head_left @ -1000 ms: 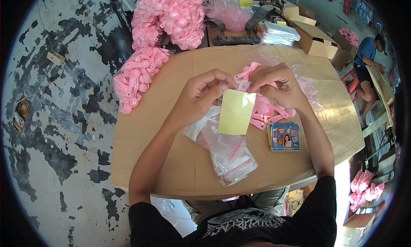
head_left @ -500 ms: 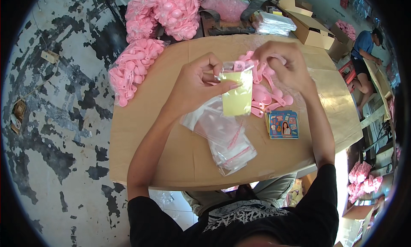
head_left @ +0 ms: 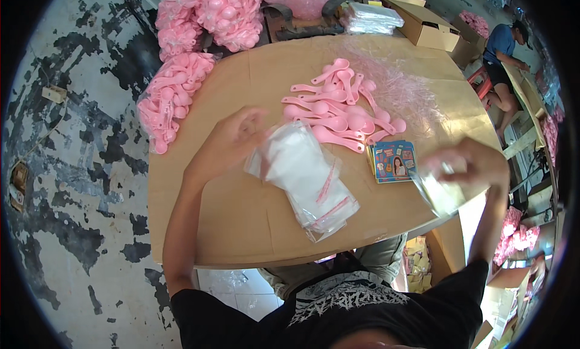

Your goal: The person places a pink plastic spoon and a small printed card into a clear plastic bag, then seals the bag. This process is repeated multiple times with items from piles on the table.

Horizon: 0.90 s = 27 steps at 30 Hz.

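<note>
My right hand [head_left: 468, 164], smeared by motion, is at the table's right edge, closed on a clear plastic packet [head_left: 444, 195] with a pale yellow card in it. Whatever else the packet holds is too blurred to make out. My left hand [head_left: 232, 140] hovers empty at the left end of a stack of clear plastic bags [head_left: 308, 174], thumb and fingers apart, slightly blurred. Beyond the bags lies a loose heap of pink plastic spoons [head_left: 338, 110]. A small pile of blue printed cards [head_left: 394, 161] sits between the spoons and my right hand.
Filled bags of pink spoons [head_left: 175, 95] line the table's far left. Crumpled clear plastic [head_left: 405, 95] lies behind the spoons. At the back are a stack of plastic packs [head_left: 371, 18] and a cardboard box [head_left: 423, 25]. Another person [head_left: 504, 65] sits at the far right.
My right hand has swung from above the spoons to the right table edge, now carrying the packet. My left hand has let go of the packet and drawn back left. The spoon heap is uncovered.
</note>
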Each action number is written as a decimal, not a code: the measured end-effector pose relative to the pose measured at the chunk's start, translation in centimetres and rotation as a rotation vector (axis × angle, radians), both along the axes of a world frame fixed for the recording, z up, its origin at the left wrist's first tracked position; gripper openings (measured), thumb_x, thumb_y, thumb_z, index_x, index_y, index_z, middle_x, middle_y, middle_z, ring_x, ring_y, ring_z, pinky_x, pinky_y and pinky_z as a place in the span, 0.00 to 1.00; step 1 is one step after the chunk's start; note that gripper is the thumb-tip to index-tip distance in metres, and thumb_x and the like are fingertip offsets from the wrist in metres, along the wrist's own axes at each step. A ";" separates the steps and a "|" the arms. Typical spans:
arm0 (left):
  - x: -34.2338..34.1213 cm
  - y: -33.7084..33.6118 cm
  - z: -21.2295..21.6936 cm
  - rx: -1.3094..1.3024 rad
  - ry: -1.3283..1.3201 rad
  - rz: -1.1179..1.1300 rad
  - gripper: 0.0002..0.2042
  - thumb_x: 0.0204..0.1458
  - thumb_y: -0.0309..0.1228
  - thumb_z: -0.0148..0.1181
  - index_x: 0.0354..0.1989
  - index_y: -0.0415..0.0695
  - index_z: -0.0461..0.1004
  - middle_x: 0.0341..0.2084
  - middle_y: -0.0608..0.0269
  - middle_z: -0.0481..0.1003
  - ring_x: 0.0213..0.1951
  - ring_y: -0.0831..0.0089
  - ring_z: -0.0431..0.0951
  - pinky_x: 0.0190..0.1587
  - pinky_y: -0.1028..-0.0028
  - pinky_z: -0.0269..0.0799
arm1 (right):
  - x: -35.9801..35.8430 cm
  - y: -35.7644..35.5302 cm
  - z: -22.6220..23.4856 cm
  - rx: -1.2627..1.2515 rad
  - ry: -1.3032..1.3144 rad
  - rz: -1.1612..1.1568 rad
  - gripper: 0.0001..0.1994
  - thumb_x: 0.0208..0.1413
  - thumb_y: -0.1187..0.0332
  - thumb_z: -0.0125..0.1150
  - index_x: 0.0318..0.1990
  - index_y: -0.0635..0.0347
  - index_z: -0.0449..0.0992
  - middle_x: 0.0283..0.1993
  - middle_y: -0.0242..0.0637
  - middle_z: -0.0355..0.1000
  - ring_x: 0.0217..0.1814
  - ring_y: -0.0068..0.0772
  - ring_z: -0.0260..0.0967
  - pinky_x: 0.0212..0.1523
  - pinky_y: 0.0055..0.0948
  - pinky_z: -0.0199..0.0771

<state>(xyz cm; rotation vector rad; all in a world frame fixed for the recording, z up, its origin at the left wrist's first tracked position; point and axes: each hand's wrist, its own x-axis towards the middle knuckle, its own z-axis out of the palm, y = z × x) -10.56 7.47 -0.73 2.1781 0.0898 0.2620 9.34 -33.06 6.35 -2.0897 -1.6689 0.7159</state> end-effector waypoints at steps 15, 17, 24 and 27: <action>1.0 -2.1 -1.4 0.142 0.138 0.180 0.18 0.47 0.37 0.71 0.38 0.37 0.72 0.23 0.68 0.72 0.25 0.82 0.67 0.26 0.77 0.61 | -4.6 13.7 -6.2 0.350 -0.140 -0.135 0.13 0.56 0.61 0.63 0.42 0.62 0.78 0.34 0.42 0.76 0.37 0.38 0.75 0.40 0.36 0.72; 1.1 -2.5 -0.7 0.315 0.146 0.210 0.17 0.47 0.34 0.71 0.37 0.38 0.71 0.20 0.71 0.68 0.23 0.85 0.63 0.23 0.78 0.56 | -4.6 15.3 -7.2 0.089 -0.157 -0.110 0.18 0.54 0.55 0.63 0.38 0.63 0.76 0.32 0.45 0.77 0.34 0.43 0.75 0.37 0.39 0.72; 0.0 -1.3 -1.5 0.077 0.117 0.157 0.17 0.45 0.34 0.71 0.36 0.35 0.74 0.20 0.59 0.75 0.23 0.76 0.72 0.27 0.74 0.66 | -4.8 15.8 -9.9 0.230 0.117 -0.238 0.21 0.51 0.55 0.67 0.42 0.65 0.74 0.30 0.45 0.76 0.33 0.42 0.75 0.34 0.38 0.71; -0.5 -0.7 -1.7 -0.006 0.093 0.128 0.13 0.48 0.31 0.69 0.35 0.36 0.74 0.20 0.65 0.74 0.24 0.82 0.70 0.28 0.78 0.63 | -4.0 16.2 -10.7 0.356 0.211 -0.305 0.20 0.52 0.58 0.67 0.43 0.67 0.75 0.29 0.44 0.75 0.31 0.36 0.74 0.33 0.35 0.71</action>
